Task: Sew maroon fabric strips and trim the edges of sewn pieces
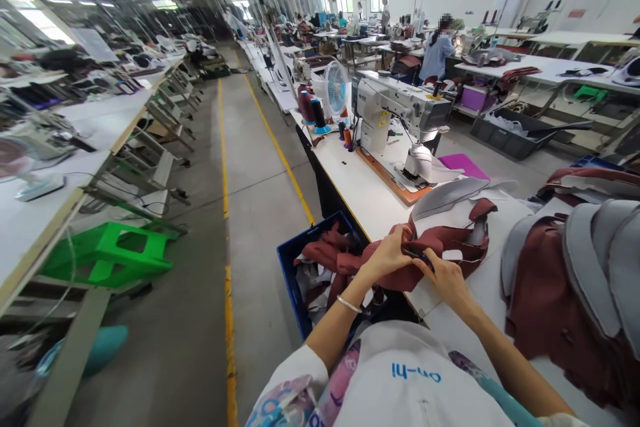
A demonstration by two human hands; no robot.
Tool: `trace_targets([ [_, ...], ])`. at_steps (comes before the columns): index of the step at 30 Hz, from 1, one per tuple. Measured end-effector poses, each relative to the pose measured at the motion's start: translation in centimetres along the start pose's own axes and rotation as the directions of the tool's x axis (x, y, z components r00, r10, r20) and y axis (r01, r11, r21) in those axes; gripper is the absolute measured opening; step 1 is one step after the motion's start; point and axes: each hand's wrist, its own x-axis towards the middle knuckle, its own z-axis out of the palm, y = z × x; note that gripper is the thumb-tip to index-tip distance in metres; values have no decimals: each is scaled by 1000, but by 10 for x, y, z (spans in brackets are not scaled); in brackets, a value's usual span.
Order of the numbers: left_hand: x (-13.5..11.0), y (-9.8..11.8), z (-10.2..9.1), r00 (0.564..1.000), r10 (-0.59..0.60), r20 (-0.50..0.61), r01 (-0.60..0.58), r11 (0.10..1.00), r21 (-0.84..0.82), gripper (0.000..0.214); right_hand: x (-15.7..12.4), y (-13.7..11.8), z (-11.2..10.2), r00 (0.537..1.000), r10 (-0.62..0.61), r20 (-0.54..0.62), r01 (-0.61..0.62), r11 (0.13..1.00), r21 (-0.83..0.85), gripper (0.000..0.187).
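Note:
My left hand (387, 255) grips a maroon fabric piece (450, 243) at the near edge of the white table (360, 190). My right hand (447, 280) is closed on the same piece just to the right, with a small dark tool (420, 255) between the two hands. The fabric trails left over the table edge toward a blue crate (293, 260) holding more maroon pieces. A white sewing machine (395, 110) stands further back on the table.
Stacks of maroon and grey cut pieces (575, 273) lie at the right. A small fan (336, 88) and thread cones (313, 110) stand behind the machine. A green plastic stool (107, 253) sits under the left table. A person (436, 53) works far back.

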Motion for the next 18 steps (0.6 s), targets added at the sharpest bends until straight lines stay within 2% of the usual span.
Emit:
trace_targets([
  [7, 1, 2, 2, 999, 35, 32, -34, 999, -41, 48, 1, 0, -5, 998, -52, -43, 49, 997, -63, 56],
  [12, 1, 6, 1, 999, -5, 33, 6, 999, -32, 48, -5, 4, -7, 996, -57, -65, 54, 997, -50, 51],
  [18, 0, 13, 2, 999, -11, 45, 11, 1000, -1, 49, -6, 4, -7, 993, -60, -103, 56, 998, -41, 54],
])
